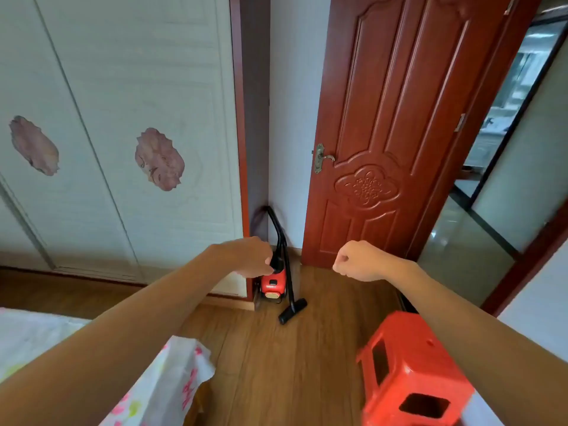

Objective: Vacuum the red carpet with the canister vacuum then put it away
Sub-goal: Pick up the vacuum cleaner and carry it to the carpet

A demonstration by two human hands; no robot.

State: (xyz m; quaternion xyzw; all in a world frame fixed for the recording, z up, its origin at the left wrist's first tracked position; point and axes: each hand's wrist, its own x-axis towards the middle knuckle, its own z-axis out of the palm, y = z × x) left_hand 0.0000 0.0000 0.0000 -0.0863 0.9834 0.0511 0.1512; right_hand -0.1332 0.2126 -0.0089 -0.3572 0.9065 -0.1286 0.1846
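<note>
Standing: red canister vacuum (273, 282) (black hose (276, 226)) | left hand (246, 256) grip unclear | right hand (356, 261) fisted, empty

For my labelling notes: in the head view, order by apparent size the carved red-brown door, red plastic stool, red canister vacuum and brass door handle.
1. carved red-brown door
2. red plastic stool
3. red canister vacuum
4. brass door handle
The stool lies nearer the camera, so its rank over the vacuum is unsure.

person | left forearm (132, 327) bare to frame edge | right forearm (479, 315) bare likewise | left grip (246, 256) and right grip (356, 261) bare
</note>
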